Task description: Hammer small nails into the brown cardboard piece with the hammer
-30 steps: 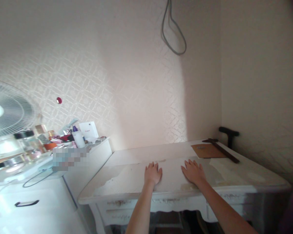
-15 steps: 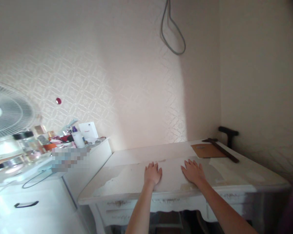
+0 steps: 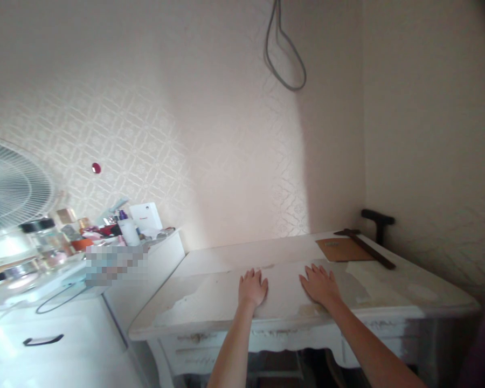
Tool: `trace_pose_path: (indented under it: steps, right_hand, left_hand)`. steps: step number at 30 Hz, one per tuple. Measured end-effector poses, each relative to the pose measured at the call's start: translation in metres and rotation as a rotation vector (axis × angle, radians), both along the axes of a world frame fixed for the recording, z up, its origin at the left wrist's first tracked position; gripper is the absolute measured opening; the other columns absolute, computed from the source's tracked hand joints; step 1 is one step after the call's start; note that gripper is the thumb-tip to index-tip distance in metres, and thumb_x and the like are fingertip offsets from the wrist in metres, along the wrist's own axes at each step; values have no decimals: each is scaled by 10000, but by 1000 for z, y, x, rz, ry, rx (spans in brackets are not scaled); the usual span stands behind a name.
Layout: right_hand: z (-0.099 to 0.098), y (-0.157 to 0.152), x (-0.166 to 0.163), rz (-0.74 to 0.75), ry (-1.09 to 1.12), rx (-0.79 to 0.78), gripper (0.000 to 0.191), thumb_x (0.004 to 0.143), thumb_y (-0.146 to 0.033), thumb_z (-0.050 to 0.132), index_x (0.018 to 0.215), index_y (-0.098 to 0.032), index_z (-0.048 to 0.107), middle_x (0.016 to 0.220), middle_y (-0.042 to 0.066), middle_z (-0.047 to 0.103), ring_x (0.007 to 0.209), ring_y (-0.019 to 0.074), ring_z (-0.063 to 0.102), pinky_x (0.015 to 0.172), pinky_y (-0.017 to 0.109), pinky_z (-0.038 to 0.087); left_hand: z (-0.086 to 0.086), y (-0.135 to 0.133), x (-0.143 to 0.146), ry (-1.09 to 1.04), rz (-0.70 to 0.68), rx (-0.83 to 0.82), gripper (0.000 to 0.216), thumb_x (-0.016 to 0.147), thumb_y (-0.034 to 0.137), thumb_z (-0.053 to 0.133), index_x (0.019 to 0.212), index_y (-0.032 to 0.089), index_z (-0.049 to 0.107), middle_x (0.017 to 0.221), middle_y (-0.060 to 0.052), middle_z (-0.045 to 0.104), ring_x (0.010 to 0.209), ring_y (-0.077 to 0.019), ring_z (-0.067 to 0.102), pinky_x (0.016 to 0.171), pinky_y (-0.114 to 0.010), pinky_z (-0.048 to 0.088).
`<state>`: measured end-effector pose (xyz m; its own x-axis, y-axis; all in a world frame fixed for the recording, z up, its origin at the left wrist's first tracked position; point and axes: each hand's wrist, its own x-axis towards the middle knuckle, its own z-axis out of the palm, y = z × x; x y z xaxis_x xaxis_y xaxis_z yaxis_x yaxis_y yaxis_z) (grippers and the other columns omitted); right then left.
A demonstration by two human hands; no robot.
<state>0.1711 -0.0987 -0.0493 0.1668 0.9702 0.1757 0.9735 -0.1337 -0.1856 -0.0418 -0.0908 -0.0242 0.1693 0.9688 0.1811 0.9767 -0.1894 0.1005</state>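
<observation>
My left hand (image 3: 253, 288) lies palm down on a worn white table (image 3: 210, 302), fingers stretched out flat and holding nothing. A little to its right my right hand (image 3: 318, 283) rests the same way, fingers spread on the tabletop. Both hands sit near the table's front edge, apart from each other. At the far right of the table lies a brown flat board (image 3: 343, 249) with a dark wooden stick (image 3: 369, 252) beside it, well beyond my right hand.
A white cabinet (image 3: 64, 334) stands on the left with bottles and jars (image 3: 121, 226) crowded on top and a fan (image 3: 12, 188) behind. A grey cord (image 3: 285, 54) hangs on the patterned wall. A dark handle (image 3: 378, 221) stands in the right corner.
</observation>
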Motion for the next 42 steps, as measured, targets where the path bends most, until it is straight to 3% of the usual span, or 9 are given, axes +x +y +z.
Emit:
trace_pose_path:
  steps: [42]
  right_hand:
    - [2,-2,-2,-4,17,-9,569,861,-422,251,1319,-138,433,1408,122,358,1298,312,250,1020,520,157]
  left_hand:
    - [-3,2,-1,9,4,5,509,902,424,238,1302,182,438,1382,-92,390,1279,-238,325,1049,-407,224]
